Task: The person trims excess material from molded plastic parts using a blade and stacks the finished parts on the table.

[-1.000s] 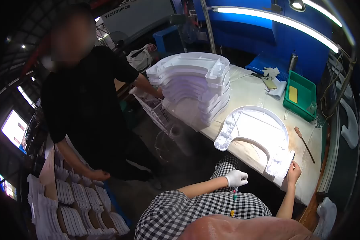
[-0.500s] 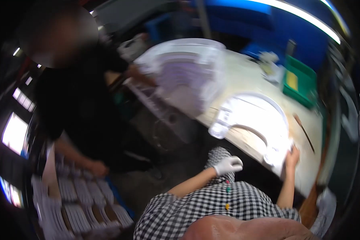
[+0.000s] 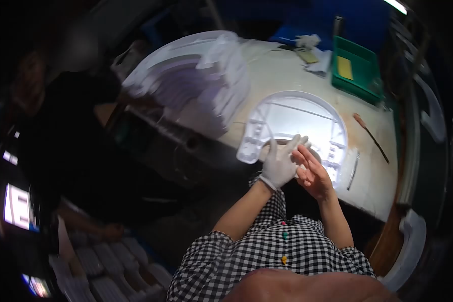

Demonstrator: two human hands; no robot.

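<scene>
My left hand point(image 3: 279, 167), in a white glove, is raised over the near edge of a white U-shaped plastic part point(image 3: 307, 113), its fingers spread. Close against it is my bare right hand point(image 3: 314, 176), fingers stretched and slightly bent, fingertips overlapping the gloved ones. Neither hand shows anything held. The plastic part lies on the table point(image 3: 267, 65) with its ribbed side up and its opening toward me. To the right of it rests a thin silvery tool point(image 3: 354, 171).
A tall stack of white curved parts point(image 3: 201, 75) stands at left, beside a person in dark clothes point(image 3: 85, 131). Farther right are a green tray point(image 3: 357, 70) with a yellow block and a wooden-handled tool point(image 3: 371, 138). More white parts point(image 3: 110, 272) fill a container at lower left.
My left hand has risen from my lap, and my right hand has come off the part's right side; they now meet in front of it. The view has shifted, and the silvery tool now shows.
</scene>
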